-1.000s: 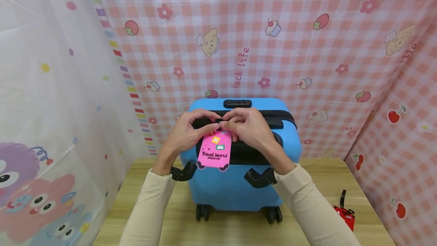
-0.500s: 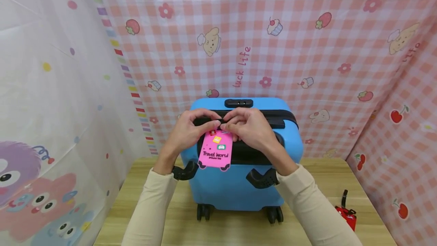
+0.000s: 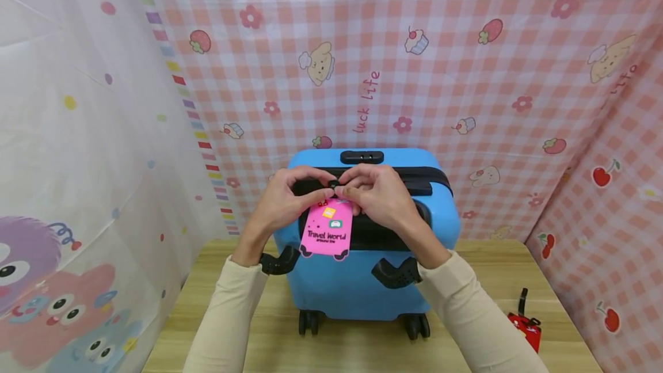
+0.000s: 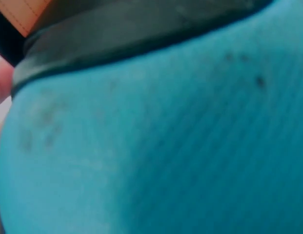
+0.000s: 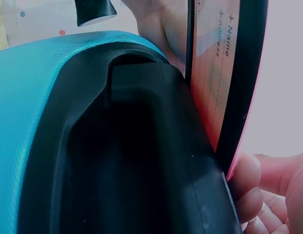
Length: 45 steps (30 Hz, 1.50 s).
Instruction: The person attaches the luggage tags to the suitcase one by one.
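Pinching top of pink tag (image 3: 327,230) at its black strap, both hands meet over suitcase (image 3: 362,281) handle. Left hand (image 3: 282,200) grip: fingers curled, thumb and forefinger nipping strap end. Right hand (image 3: 380,194) grip: fingertips pressed on same spot from other side. Tag hangs down blue suitcase front (text "Travel world" readable), touching shell. Right wrist view: tag's address side (image 5: 214,73) beside black handle recess. Suitcase upright on wooden tabletop (image 3: 497,281). Red tag (image 3: 525,324) lies near tabletop's right edge, well apart.
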{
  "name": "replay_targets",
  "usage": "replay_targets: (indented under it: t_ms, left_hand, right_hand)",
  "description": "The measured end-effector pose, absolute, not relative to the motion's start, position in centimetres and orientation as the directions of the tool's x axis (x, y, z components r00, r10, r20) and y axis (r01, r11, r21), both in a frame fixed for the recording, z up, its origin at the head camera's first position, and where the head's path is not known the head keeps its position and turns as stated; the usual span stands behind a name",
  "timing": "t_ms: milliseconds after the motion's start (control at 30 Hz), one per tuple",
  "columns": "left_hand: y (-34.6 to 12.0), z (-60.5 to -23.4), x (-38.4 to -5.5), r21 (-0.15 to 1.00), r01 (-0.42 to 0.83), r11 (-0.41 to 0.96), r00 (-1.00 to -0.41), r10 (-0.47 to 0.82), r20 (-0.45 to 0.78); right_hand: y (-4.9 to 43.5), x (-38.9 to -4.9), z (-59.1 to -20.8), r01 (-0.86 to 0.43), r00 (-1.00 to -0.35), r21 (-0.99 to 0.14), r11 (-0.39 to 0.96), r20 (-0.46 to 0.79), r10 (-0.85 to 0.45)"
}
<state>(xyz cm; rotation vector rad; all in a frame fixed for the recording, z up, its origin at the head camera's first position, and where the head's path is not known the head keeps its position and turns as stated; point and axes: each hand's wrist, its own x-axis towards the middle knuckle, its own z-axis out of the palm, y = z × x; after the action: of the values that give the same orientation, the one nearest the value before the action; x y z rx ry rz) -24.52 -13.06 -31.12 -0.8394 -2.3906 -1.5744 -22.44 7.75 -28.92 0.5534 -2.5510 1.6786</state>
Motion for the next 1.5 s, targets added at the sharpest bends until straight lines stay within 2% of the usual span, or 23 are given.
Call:
replay_targets:
  t_ms: [1267,1400,1500]
  left_hand:
    - [-12.58,-31.12,-24.39,0.791,0.527,0.309,-0.840,0.328,0.432]
    - [-12.62,-31.15,-24.38,0.765,0.566,0.308,-0.817,0.331,0.472]
    - [-12.73,-31.27,-24.32,0.699,0.620,0.356,-0.784,0.333,0.524]
  right_hand:
    - [7.57,-22.30,-29.10,-0.358,-0.930,-0.853,0.380,0.290,-0.224]
    - [7.50,-22.27,-29.06,-0.369,-0.926,-0.850,0.375,0.301,-0.229]
    - [7.44,-22.26,-29.10,-0.374,-0.923,-0.851,0.369,0.304,-0.236]
